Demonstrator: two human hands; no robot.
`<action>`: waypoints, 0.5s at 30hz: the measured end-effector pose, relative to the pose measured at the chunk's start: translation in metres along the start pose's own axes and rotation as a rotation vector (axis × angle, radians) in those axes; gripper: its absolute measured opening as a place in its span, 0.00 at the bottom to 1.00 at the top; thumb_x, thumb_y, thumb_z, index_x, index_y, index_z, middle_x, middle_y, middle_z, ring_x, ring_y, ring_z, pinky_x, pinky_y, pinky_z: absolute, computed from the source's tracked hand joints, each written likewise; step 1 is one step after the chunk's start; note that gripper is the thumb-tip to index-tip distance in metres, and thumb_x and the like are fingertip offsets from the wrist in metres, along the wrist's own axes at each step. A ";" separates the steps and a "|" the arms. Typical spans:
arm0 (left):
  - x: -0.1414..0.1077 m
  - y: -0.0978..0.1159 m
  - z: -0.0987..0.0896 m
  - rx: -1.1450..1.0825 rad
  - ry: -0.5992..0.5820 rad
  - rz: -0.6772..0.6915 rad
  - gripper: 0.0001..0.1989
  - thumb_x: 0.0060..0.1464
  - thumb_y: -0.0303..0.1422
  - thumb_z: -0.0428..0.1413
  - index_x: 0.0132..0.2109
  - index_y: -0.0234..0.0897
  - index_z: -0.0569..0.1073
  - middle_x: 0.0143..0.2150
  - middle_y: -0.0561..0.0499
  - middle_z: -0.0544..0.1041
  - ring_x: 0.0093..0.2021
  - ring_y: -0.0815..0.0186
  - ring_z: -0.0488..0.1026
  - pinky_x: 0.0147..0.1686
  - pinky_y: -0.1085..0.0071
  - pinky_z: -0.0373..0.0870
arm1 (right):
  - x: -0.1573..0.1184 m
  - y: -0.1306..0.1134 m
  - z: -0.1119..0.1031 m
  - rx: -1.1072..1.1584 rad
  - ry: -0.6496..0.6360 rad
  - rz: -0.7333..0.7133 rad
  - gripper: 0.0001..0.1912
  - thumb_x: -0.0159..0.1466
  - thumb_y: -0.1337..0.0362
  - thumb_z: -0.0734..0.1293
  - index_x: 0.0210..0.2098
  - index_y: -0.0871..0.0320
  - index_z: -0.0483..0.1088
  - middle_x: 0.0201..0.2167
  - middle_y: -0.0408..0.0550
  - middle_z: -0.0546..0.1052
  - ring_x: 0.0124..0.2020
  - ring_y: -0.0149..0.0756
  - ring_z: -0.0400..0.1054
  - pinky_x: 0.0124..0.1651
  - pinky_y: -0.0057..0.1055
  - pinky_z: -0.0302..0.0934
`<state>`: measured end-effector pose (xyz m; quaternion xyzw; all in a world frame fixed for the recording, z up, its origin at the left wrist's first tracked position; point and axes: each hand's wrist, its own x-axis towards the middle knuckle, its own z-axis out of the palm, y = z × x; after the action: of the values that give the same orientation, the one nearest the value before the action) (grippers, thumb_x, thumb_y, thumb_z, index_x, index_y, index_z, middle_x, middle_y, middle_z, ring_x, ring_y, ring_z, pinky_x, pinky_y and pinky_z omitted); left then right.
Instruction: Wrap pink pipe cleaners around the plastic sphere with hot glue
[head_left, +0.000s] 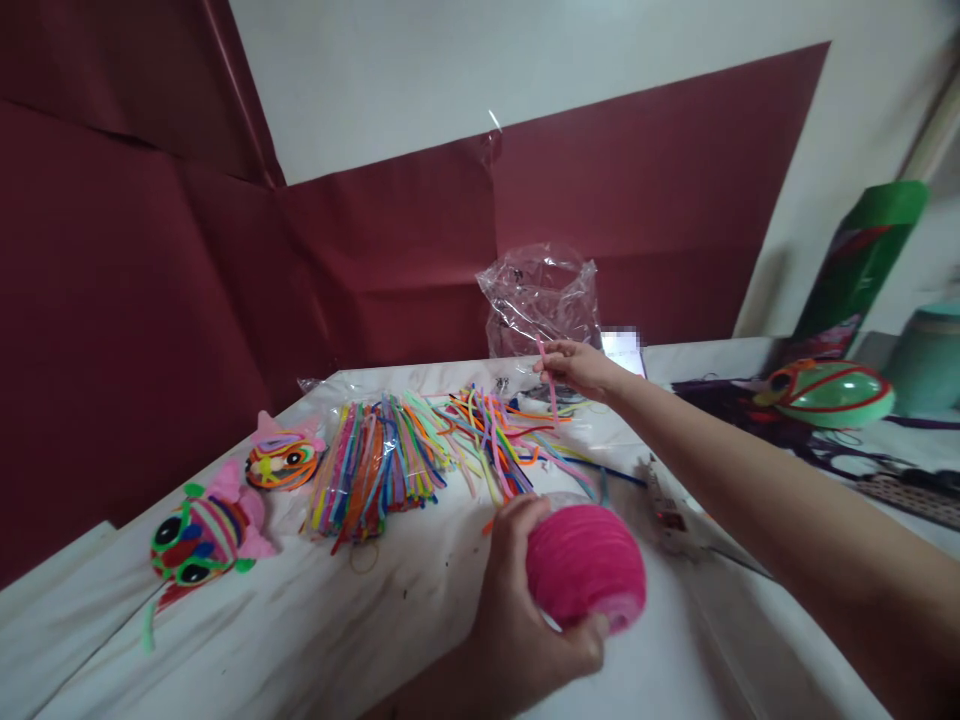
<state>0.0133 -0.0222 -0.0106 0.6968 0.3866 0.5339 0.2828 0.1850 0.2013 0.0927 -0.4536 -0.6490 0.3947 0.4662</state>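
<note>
My left hand [525, 600] is wrapped round a pink ball [589, 565] whose surface is covered in wound, fuzzy strands. It is held up over the near part of the table, with a paler pink patch at its lower end. Farther off, my right hand [574, 365] pinches a light pink pipe cleaner [553, 390], which hangs nearly upright. Below that hand lies a loose pile of pipe cleaners [517, 440] in many colours. Left of the pile, a clear bag [367, 465] holds more of them in bundles.
Two decorated fish figures [202, 540] sit at the left. A crumpled clear plastic bag [544, 290] stands behind the right hand, near a phone [624, 348]. At right are a tube [666, 500], a green balloon shape [836, 393], a green bottle [855, 270] and a teal container [930, 360].
</note>
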 end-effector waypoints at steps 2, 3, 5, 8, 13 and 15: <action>0.006 -0.001 -0.003 -0.076 0.036 -0.138 0.39 0.35 0.26 0.61 0.58 0.42 0.62 0.57 0.43 0.66 0.56 0.51 0.66 0.55 0.55 0.65 | -0.014 -0.002 -0.002 0.024 -0.033 0.022 0.02 0.63 0.71 0.62 0.33 0.60 0.66 0.27 0.46 0.75 0.24 0.26 0.68 0.32 0.25 0.65; 0.010 -0.002 -0.004 -0.099 0.088 -0.208 0.37 0.35 0.27 0.61 0.57 0.40 0.63 0.56 0.43 0.68 0.54 0.51 0.68 0.53 0.56 0.66 | -0.022 -0.003 -0.003 0.028 -0.044 0.031 0.04 0.62 0.70 0.63 0.30 0.60 0.66 0.25 0.45 0.74 0.23 0.26 0.66 0.31 0.25 0.64; 0.017 -0.004 -0.007 -0.130 0.162 -0.305 0.36 0.35 0.28 0.62 0.55 0.38 0.65 0.54 0.42 0.70 0.52 0.51 0.69 0.52 0.58 0.67 | -0.040 -0.004 -0.004 0.019 -0.048 0.040 0.07 0.62 0.66 0.64 0.27 0.59 0.65 0.22 0.43 0.72 0.20 0.25 0.62 0.26 0.23 0.60; 0.025 -0.009 -0.008 -0.252 0.224 -0.404 0.32 0.38 0.28 0.60 0.54 0.38 0.65 0.50 0.44 0.73 0.47 0.55 0.71 0.47 0.61 0.69 | -0.078 -0.005 -0.005 -0.043 -0.026 0.047 0.13 0.59 0.57 0.67 0.25 0.58 0.65 0.17 0.38 0.66 0.16 0.23 0.53 0.18 0.23 0.48; 0.026 -0.011 -0.003 -0.432 0.217 -0.434 0.29 0.40 0.30 0.60 0.52 0.36 0.66 0.45 0.46 0.75 0.43 0.61 0.72 0.43 0.66 0.70 | -0.154 0.001 -0.002 -0.268 -0.010 0.012 0.17 0.56 0.49 0.66 0.25 0.57 0.69 0.19 0.40 0.68 0.21 0.29 0.58 0.24 0.26 0.51; 0.025 -0.010 0.000 -0.435 0.224 -0.447 0.30 0.39 0.31 0.61 0.52 0.35 0.66 0.45 0.46 0.75 0.42 0.61 0.72 0.42 0.67 0.70 | -0.180 0.006 0.004 -0.453 -0.064 0.024 0.21 0.55 0.47 0.66 0.36 0.58 0.73 0.27 0.46 0.74 0.28 0.36 0.66 0.31 0.30 0.58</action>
<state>0.0142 0.0041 -0.0055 0.4551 0.4357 0.6017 0.4909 0.2097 0.0304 0.0415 -0.5417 -0.7300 0.2584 0.3270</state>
